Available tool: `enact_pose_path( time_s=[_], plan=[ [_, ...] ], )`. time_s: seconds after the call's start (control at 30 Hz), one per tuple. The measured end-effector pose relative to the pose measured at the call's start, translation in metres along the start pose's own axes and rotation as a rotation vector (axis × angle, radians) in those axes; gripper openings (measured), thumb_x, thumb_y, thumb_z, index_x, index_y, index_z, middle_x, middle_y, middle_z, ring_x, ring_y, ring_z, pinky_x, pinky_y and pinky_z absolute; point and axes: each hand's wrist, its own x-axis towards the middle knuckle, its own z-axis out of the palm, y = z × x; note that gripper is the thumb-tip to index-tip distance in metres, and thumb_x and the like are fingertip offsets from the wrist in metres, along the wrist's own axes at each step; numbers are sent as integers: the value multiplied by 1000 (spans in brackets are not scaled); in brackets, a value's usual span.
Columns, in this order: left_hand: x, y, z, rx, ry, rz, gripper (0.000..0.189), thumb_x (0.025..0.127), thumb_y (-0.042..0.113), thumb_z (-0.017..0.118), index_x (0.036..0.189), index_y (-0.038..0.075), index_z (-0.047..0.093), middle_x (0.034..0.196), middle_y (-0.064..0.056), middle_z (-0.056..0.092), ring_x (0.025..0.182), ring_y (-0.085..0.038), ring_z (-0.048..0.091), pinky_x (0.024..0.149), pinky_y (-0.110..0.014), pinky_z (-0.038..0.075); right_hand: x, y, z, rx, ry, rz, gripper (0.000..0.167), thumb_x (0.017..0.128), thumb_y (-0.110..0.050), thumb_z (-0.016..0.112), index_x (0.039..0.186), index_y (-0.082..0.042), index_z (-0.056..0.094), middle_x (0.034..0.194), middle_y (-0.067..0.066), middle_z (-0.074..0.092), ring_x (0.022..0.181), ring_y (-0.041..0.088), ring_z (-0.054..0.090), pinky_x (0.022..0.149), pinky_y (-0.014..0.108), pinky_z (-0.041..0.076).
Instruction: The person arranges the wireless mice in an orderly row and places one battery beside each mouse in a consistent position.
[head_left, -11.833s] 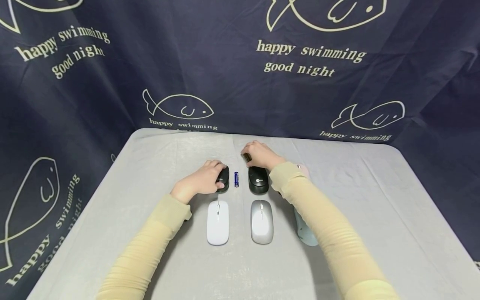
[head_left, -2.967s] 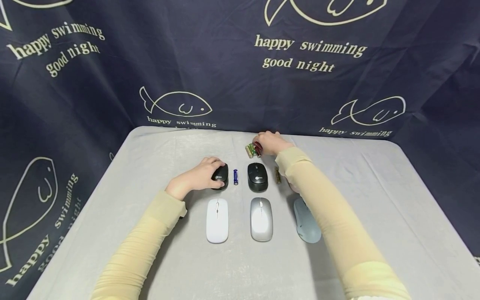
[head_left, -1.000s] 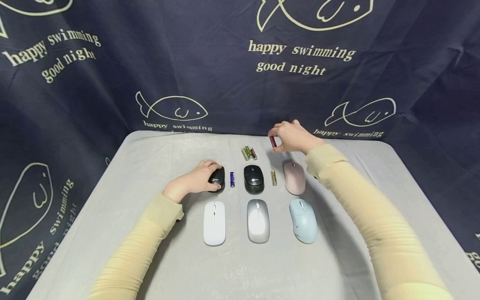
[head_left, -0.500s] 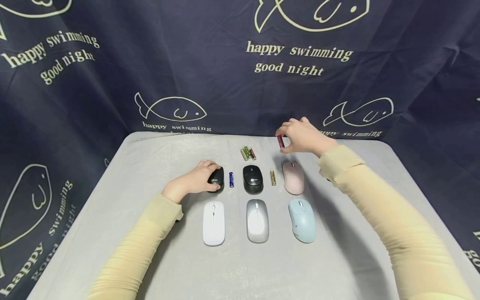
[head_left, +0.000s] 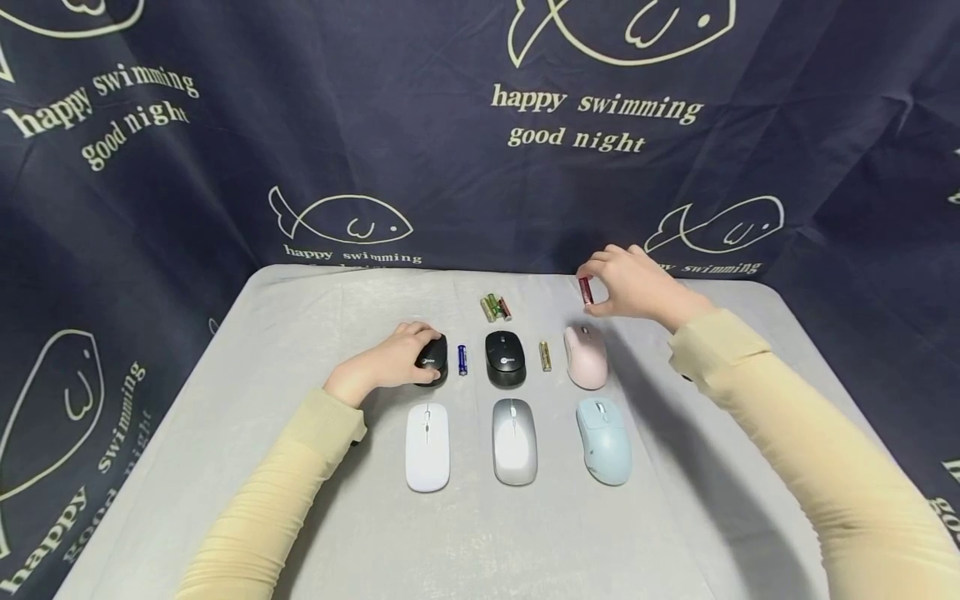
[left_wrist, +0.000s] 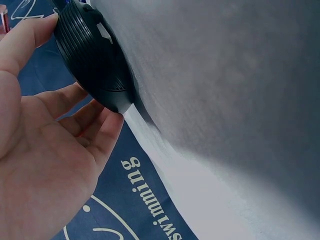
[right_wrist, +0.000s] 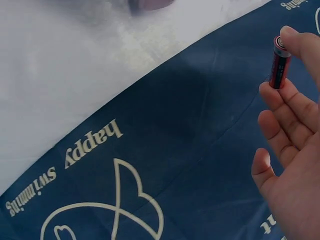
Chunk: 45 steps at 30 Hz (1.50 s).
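My left hand (head_left: 386, 357) grips the sides of a black mouse (head_left: 432, 358) in the left column. In the left wrist view the thumb and fingertips sit at opposite ends of that mouse's ribbed side (left_wrist: 90, 55). Toward the far right of the table, my right hand (head_left: 633, 285) pinches a red battery (head_left: 586, 291) end to end. The right wrist view shows this battery (right_wrist: 280, 70) between thumb and index finger, with the other fingers loosely bent. Below the hand sits a pink mouse (head_left: 587, 357). A gold battery (head_left: 546, 356) lies to its left.
A second black mouse (head_left: 506, 359) stands mid-table, with a blue battery (head_left: 462, 360) to its left. Several batteries (head_left: 496, 307) lie together behind it. White (head_left: 427, 447), silver (head_left: 514, 442) and light blue mice (head_left: 604, 441) form the front row. A dark curtain (head_left: 465, 167) hangs behind the table.
A gold battery has been set down between the black and pink mice. My right hand has then carried the red battery rightward from the rear group. My left hand stays on its mouse.
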Motion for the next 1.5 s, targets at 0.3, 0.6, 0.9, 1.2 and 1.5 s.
enact_pose_path(
  time_s=[0.3,0.6,0.9,1.2,1.5],
  plan=[
    [0,1,0,6,-3,0,66,81,29,68,134,-4,46,138,-24,41,126,-38,36,105,-47,35,-24,9,0,17,1,59,45,66,-31,80,102,-8,69,99,6,66,94,28,53,71,44,38],
    [-1,1,-1,0,-5,-9,66,81,29,68,134,-4,45,138,-24,41,127,-38,36,105,-47,35,-44,15,-2,43,41,103,46,64,-30,82,101,-9,69,96,5,66,91,28,53,67,41,35],
    [0,1,-1,-6,-14,-25,68,82,30,68,136,-3,44,140,-23,40,127,-37,35,106,-47,34,-62,17,3,59,54,116,44,63,-30,83,99,-9,69,98,7,68,95,30,54,68,43,35],
    [2,-2,2,-11,-14,-25,68,82,30,68,136,-3,43,140,-23,39,128,-37,34,105,-47,35,-77,22,15,88,69,114,43,64,-30,83,99,-8,69,99,10,68,99,33,55,77,49,38],
    [2,-4,3,-8,-16,-23,69,82,31,68,137,-3,43,140,-22,39,127,-37,35,104,-47,36,-84,23,28,101,8,173,49,66,-33,82,105,-7,68,104,12,68,100,32,56,72,46,39]
  ],
)
